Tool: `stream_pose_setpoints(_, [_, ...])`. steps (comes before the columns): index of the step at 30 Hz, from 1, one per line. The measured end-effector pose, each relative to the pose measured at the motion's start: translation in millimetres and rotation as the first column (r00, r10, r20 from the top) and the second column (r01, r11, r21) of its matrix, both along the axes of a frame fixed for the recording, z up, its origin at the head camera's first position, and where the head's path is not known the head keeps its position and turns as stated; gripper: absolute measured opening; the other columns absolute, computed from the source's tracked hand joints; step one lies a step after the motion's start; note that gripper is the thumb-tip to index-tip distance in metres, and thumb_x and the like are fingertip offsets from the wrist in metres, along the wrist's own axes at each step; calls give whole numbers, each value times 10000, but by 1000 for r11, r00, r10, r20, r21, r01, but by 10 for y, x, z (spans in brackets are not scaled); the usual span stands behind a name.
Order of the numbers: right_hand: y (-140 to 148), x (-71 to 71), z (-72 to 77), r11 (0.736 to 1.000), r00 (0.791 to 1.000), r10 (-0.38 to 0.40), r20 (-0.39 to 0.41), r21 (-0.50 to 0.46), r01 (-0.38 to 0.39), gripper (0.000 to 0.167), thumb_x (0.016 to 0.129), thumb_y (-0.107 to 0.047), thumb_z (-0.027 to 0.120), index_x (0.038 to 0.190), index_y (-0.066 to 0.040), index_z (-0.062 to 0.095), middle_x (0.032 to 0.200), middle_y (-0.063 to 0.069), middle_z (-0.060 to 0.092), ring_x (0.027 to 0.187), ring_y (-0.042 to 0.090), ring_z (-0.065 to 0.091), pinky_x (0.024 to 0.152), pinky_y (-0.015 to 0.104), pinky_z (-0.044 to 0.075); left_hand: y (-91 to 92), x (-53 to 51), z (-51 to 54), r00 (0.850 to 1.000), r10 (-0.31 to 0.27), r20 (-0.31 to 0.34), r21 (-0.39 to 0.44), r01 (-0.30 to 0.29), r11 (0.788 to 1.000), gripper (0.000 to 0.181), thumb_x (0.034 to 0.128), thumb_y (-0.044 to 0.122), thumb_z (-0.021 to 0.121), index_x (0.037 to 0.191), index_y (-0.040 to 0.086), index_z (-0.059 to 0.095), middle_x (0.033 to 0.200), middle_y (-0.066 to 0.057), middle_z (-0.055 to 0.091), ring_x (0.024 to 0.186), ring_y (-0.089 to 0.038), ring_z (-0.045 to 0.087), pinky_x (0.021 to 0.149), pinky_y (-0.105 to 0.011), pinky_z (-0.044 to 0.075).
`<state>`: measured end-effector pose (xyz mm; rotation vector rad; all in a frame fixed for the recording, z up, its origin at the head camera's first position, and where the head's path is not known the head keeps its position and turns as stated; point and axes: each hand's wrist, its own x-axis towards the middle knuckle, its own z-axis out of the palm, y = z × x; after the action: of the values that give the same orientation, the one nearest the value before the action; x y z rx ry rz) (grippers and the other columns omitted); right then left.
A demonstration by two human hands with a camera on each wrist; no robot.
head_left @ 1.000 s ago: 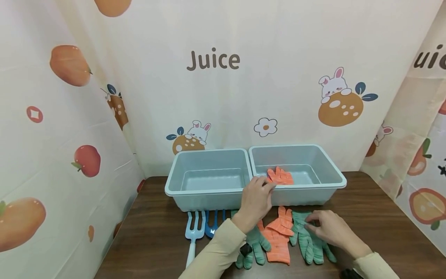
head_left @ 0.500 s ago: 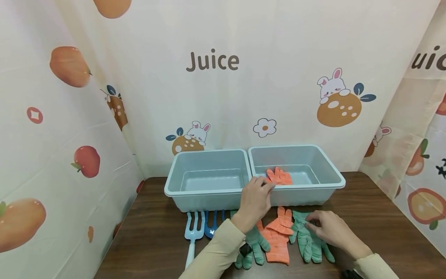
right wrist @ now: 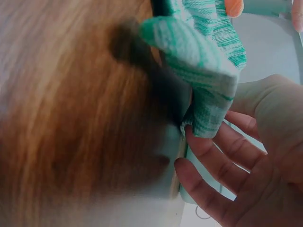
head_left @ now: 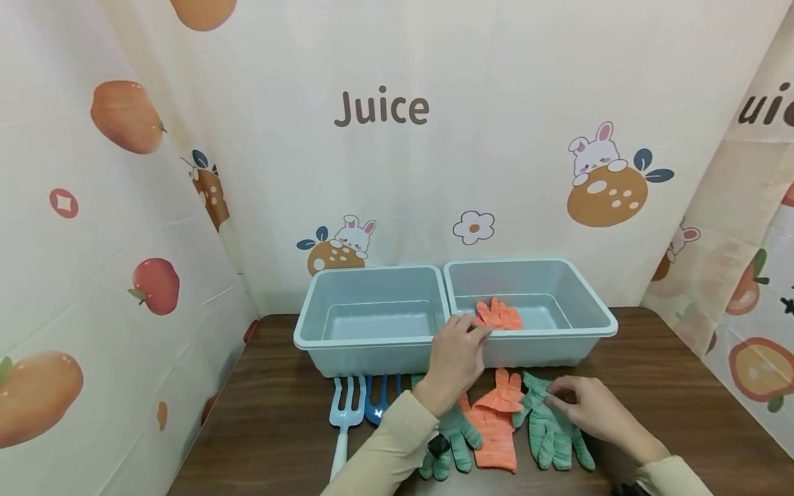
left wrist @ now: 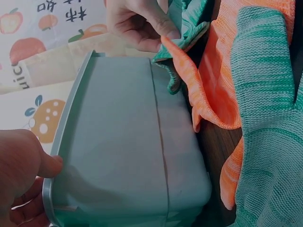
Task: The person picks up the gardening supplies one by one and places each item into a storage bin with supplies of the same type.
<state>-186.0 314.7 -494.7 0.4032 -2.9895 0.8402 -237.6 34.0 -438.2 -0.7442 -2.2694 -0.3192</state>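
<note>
My left hand (head_left: pixel 455 358) grips the front rim of the right pale blue plastic bin (head_left: pixel 552 333), near its left corner, with the thumb on the rim in the left wrist view. An orange knit glove (head_left: pixel 500 317) lies inside that bin. On the table to the right, my right hand (head_left: pixel 592 410) pinches the upper part of a green knit glove (head_left: pixel 551 435); the right wrist view shows the green cloth (right wrist: pixel 203 71) bent up at the fingertips. Beside it lie another orange glove (head_left: pixel 496 437) and a second green glove (head_left: pixel 459 435), partly hidden by my left arm.
A second pale blue bin (head_left: pixel 372 342) stands against the left side of the right one. In front of it lie a light blue hand fork (head_left: pixel 347 413) and a dark blue fork (head_left: pixel 376 410), partly under my left sleeve. A printed curtain (head_left: pixel 397 186) hangs behind.
The right green glove has shifted slightly under my right hand, its upper part drawn a little to the right. My left hand keeps its place on the bin rim.
</note>
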Motion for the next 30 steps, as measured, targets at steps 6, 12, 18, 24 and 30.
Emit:
stream_pose_setpoints(6, [5,9,8,999,1000,-9,13,-41,10,72,948,-273,811,977,-207,806,907,-107,753,756,-50,614,654,232,532,8,-5,-14,1000,-6,-17,13,7,1000,127,963,202,805,1075,248,840,984,55,696,893,-113,652,761,-185,568])
stream_pose_setpoints(12, [-16,21,29,999,1000,-25,-20,-38,24,51,942,-268,815,962,-222,804,915,-107,754,798,-33,637,691,241,555,10,5,-16,1000,-17,-5,16,17,1000,131,972,198,794,1087,242,839,981,48,692,891,-116,646,757,-198,564])
stream_pose_setpoints(18, [-29,27,26,996,999,-37,-33,-78,34,55,947,-248,812,979,-204,806,905,-104,754,792,-35,642,689,232,562,7,7,-10,1000,-21,-4,21,21,1000,127,971,198,795,1083,236,842,980,44,698,886,-121,647,756,-203,564])
stream_pose_setpoints(24, [-38,27,38,994,998,-41,-54,-103,36,49,952,-237,807,981,-198,806,881,-113,744,766,-47,623,683,231,560,3,9,-9,1000,-19,1,19,19,1000,129,977,196,788,1089,235,839,989,42,701,899,-124,654,768,-208,569])
stream_pose_setpoints(30, [-30,37,48,991,999,-32,-35,-130,27,55,970,-258,792,996,-211,803,902,-113,751,779,-46,635,686,232,561,-2,5,-19,1000,-23,-18,27,23,999,131,975,192,791,1089,235,837,988,42,699,894,-123,653,756,-206,568])
